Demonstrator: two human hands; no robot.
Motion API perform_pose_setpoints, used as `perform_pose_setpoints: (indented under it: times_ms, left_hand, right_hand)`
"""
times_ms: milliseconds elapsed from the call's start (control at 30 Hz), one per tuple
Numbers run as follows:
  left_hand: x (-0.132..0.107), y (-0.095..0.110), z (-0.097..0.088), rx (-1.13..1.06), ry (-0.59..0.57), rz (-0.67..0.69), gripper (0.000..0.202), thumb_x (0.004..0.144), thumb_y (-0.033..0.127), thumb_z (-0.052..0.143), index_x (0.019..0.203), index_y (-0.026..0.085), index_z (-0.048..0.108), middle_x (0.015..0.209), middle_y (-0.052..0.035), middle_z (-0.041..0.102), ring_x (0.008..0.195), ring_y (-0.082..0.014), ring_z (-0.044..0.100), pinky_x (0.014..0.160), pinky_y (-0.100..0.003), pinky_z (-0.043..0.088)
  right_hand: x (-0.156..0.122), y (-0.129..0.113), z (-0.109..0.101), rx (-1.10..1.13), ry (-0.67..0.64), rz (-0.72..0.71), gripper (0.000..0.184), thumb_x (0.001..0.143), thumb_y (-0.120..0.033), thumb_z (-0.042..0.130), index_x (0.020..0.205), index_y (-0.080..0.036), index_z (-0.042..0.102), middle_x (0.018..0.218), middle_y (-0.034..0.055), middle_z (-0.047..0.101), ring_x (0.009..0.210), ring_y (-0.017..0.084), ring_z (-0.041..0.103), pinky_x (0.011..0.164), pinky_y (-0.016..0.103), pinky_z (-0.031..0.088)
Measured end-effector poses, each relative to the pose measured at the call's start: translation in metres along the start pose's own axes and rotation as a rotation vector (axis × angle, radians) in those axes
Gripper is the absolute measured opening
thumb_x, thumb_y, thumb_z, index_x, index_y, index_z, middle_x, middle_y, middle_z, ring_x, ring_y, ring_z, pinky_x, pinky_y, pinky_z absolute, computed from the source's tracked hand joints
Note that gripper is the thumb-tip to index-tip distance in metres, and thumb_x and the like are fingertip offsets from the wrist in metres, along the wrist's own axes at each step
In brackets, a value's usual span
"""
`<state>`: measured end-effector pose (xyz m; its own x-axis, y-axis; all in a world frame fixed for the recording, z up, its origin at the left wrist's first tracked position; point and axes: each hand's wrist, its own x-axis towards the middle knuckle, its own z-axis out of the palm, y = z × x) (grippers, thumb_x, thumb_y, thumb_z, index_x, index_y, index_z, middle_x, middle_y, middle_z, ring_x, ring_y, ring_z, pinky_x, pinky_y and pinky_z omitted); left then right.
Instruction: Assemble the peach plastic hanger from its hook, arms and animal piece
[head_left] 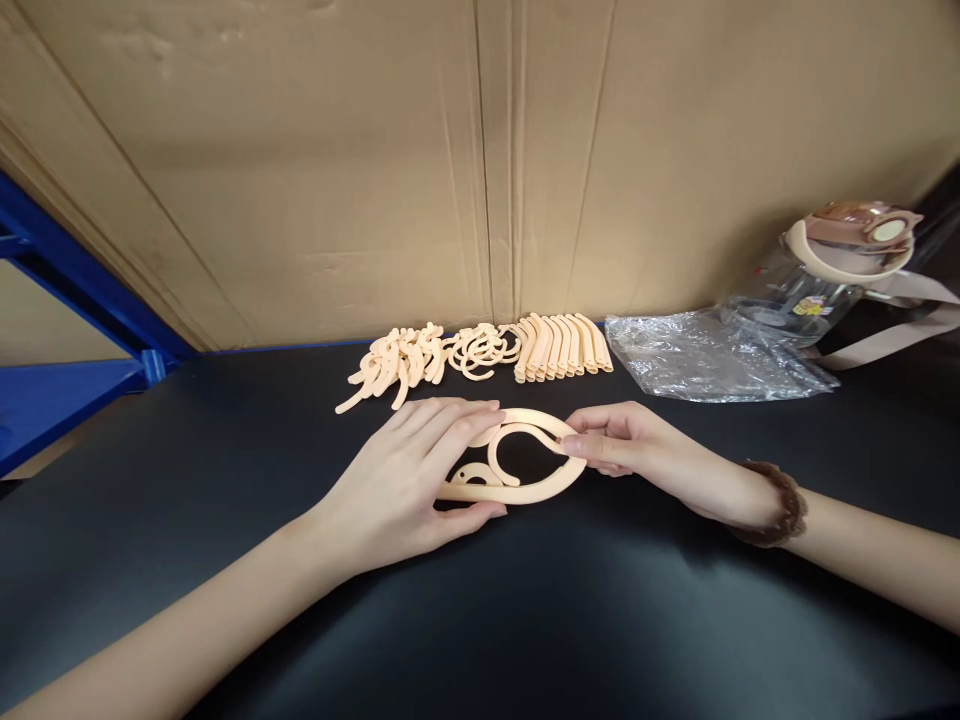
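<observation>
A beige plastic folding hanger (551, 487) is held just above or on the black table, its curved arms forming a loop around an inner hook. My left hand (409, 475) is closed over its left end, fingers along the far side and thumb at the near edge. At the rounded right end, my right hand (626, 437) pinches the hanger between thumb and fingers. The left fingers hide part of the hanger. Behind it lie a heap of small curved pieces (394, 365), several loose hooks (480, 350) and a neat row of hanger arms (562, 347).
Crumpled clear plastic bags (712, 355) lie at the back right beside a transparent bottle (799, 285) with a brown lid and strap. Cardboard (337, 170) stands upright behind the black table (525, 620). A blue metal frame (82, 290) borders the left side.
</observation>
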<state>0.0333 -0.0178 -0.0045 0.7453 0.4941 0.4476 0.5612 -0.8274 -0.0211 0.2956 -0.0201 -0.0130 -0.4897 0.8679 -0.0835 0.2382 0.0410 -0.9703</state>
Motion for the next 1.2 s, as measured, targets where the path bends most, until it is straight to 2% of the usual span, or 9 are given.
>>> perform_pose_setpoints:
  times_ms: [200, 367, 533, 700, 900, 967, 1100, 1200]
  left_hand:
    - [0.007, -0.003, -0.021, -0.014, -0.106, -0.127, 0.061, 0.077, 0.037, 0.068, 0.129, 0.019, 0.044, 0.12, -0.0083, 0.062, 0.105, -0.0237, 0.06, 0.09, -0.034, 0.048]
    - [0.004, -0.036, -0.044, 0.04, -0.281, -0.255, 0.059, 0.072, 0.043, 0.068, 0.126, 0.026, 0.05, 0.12, -0.0047, 0.064, 0.099, -0.026, 0.066, 0.077, -0.033, 0.054]
    - [-0.02, -0.068, -0.051, 0.059, -0.416, -0.344, 0.054, 0.074, 0.043, 0.066, 0.125, 0.026, 0.055, 0.125, -0.0028, 0.064, 0.104, -0.0265, 0.065, 0.081, -0.03, 0.053]
    - [-0.035, -0.077, -0.05, 0.061, -0.545, -0.475, 0.056, 0.075, 0.046, 0.063, 0.127, 0.027, 0.056, 0.128, -0.0005, 0.061, 0.113, -0.0269, 0.058, 0.094, -0.035, 0.045]
    - [-0.038, -0.081, -0.05, 0.039, -0.571, -0.49, 0.053, 0.077, 0.045, 0.06, 0.129, 0.034, 0.054, 0.133, 0.0045, 0.055, 0.108, -0.0235, 0.058, 0.089, -0.029, 0.043]
    - [-0.038, -0.083, -0.049, 0.027, -0.563, -0.481, 0.053, 0.078, 0.045, 0.06, 0.13, 0.035, 0.053, 0.132, 0.0051, 0.055, 0.111, -0.0222, 0.056, 0.091, -0.028, 0.042]
    - [-0.039, -0.087, -0.049, 0.04, -0.535, -0.434, 0.057, 0.077, 0.047, 0.061, 0.131, 0.033, 0.053, 0.135, 0.0019, 0.054, 0.123, -0.0244, 0.048, 0.102, -0.033, 0.034]
    - [-0.04, -0.09, -0.049, 0.043, -0.537, -0.43, 0.059, 0.079, 0.053, 0.059, 0.133, 0.033, 0.052, 0.136, -0.0004, 0.054, 0.123, -0.0266, 0.047, 0.103, -0.037, 0.034]
  right_hand:
    - [0.001, 0.002, -0.002, -0.058, 0.038, -0.026, 0.042, 0.088, -0.055, 0.058, 0.094, -0.015, 0.065, 0.063, -0.0044, 0.042, 0.057, 0.009, 0.035, 0.052, 0.025, 0.025]
    - [0.003, 0.001, -0.008, -0.057, 0.105, -0.015, 0.04, 0.088, -0.054, 0.057, 0.096, -0.016, 0.065, 0.062, -0.0044, 0.042, 0.056, 0.01, 0.036, 0.053, 0.025, 0.027]
    - [0.007, 0.005, -0.012, -0.036, 0.11, -0.021, 0.037, 0.088, -0.05, 0.058, 0.096, -0.015, 0.065, 0.06, -0.0052, 0.041, 0.055, 0.009, 0.036, 0.053, 0.025, 0.028]
    - [0.01, 0.011, -0.012, -0.038, 0.09, -0.053, 0.037, 0.089, -0.051, 0.058, 0.096, -0.015, 0.065, 0.059, -0.0056, 0.04, 0.054, 0.009, 0.035, 0.053, 0.026, 0.027]
    - [0.01, 0.011, -0.012, -0.066, 0.085, -0.06, 0.033, 0.091, -0.046, 0.055, 0.095, -0.016, 0.066, 0.06, -0.0048, 0.041, 0.055, 0.01, 0.037, 0.053, 0.026, 0.027]
    - [0.01, 0.011, -0.012, -0.08, 0.08, -0.071, 0.03, 0.092, -0.043, 0.053, 0.094, -0.016, 0.066, 0.06, -0.0047, 0.041, 0.055, 0.01, 0.037, 0.053, 0.026, 0.028]
    - [0.011, 0.013, -0.012, -0.1, 0.068, -0.081, 0.029, 0.093, -0.042, 0.052, 0.093, -0.016, 0.067, 0.059, -0.0047, 0.043, 0.055, 0.01, 0.038, 0.054, 0.026, 0.028]
    - [0.012, 0.014, -0.013, -0.116, 0.064, -0.094, 0.028, 0.093, -0.041, 0.052, 0.093, -0.016, 0.067, 0.059, -0.0047, 0.043, 0.055, 0.01, 0.039, 0.055, 0.026, 0.029]
